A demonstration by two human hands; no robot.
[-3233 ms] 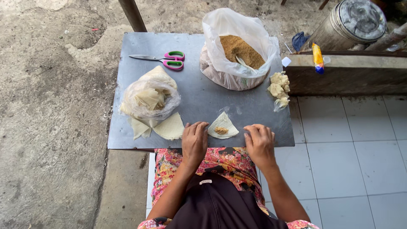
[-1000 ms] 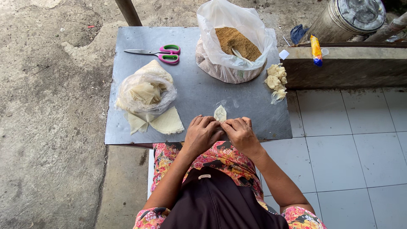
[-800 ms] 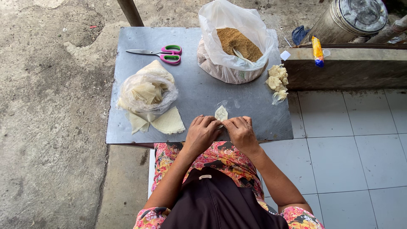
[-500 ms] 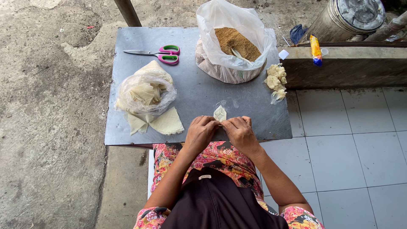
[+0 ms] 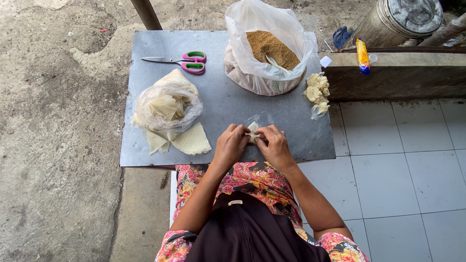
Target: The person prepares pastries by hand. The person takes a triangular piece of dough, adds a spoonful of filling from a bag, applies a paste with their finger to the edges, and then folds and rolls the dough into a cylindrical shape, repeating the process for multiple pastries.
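Both my hands pinched one small pale folded dough wrapper (image 5: 253, 132) at the near edge of the grey metal table (image 5: 223, 104). My left hand (image 5: 229, 146) and right hand (image 5: 274, 145) had come together; earlier the wrapper lay open, so the folding looked underway.

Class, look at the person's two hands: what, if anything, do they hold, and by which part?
Both the left hand and the right hand pinch a small pale folded wrapper by its lower end, fingertips on either side.
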